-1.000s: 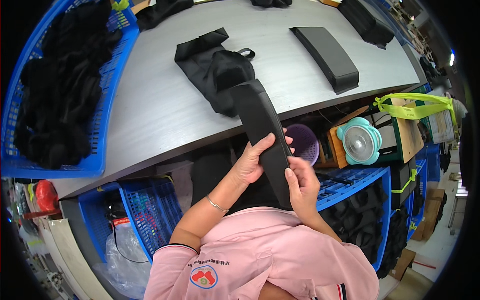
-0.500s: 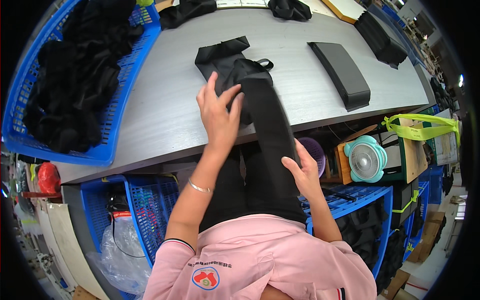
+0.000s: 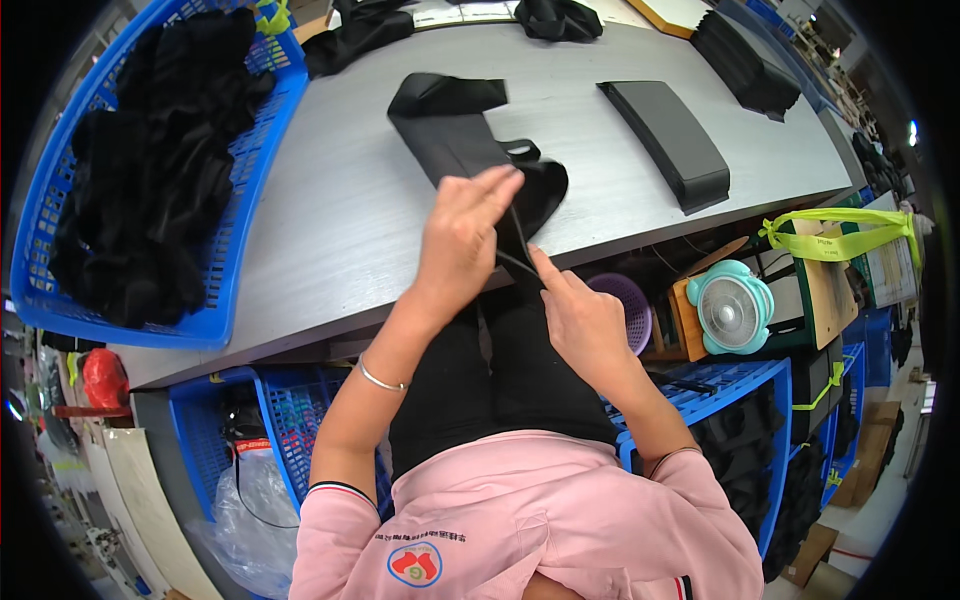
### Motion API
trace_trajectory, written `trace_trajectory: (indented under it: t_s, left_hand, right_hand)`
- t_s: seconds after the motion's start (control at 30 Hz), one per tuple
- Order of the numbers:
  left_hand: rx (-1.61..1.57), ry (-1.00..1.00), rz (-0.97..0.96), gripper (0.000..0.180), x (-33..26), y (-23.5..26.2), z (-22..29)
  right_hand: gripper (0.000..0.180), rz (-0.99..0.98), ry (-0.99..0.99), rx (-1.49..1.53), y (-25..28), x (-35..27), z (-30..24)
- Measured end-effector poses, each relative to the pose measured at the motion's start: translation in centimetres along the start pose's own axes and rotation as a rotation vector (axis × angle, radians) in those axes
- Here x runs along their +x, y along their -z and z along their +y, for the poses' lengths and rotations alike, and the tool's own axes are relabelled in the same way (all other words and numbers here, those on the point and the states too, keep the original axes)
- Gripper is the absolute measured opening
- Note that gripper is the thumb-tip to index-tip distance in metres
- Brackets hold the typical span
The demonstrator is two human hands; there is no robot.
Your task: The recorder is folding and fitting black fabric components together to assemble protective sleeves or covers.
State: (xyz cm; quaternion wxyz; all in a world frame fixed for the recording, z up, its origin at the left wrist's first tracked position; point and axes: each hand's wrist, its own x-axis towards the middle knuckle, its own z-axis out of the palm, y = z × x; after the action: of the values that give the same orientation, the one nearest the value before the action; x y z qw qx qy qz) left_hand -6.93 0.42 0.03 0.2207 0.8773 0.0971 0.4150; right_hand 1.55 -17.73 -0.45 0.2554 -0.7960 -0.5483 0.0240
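A long black fabric piece (image 3: 450,140) with a small loop lies across the near middle of the grey table, its near part curled over beside my hands. My left hand (image 3: 462,240) is closed on the piece near the table's front edge, fingers pressed together. Lower and to the right, my right hand (image 3: 588,318) holds the piece's near end, index finger stretched along its thin edge. That end hangs toward my lap and is seen almost edge-on. My fingers hide where exactly they grip it.
A blue basket (image 3: 225,290) of black fabric pieces stands at the table's left. A flat grey-black panel (image 3: 670,140) lies to the right, with a stack of black panels (image 3: 745,65) beyond. Below the right edge are a turquoise fan (image 3: 732,310) and a purple basket (image 3: 628,300).
The broad black part that reached down to my right hand has turned edge-on and curled over. My right hand has moved up and left, close to my left hand.
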Motion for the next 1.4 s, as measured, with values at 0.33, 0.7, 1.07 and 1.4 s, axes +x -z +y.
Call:
trace_trajectory:
  t_s: [0.33,0.7,1.07,1.4]
  left_hand:
    - [-0.019,-0.030,0.059,0.048,-3.0,1.4,3.4]
    - [-0.348,-0.011,-0.061,0.046,-6.0,0.7,7.3]
    - [-0.189,0.305,0.128,0.087,-9.7,-0.2,6.8]
    - [-0.448,0.413,0.332,0.070,-7.2,-1.6,8.8]
  right_hand:
    - [0.032,0.112,-0.144,0.261,-0.8,0.9,-0.6]
    - [0.007,0.173,0.213,0.298,-6.0,1.0,3.8]
    - [0.061,0.179,-0.515,1.869,-4.8,1.4,3.1]
    - [0.064,0.081,-0.209,1.971,-4.6,1.9,2.5]
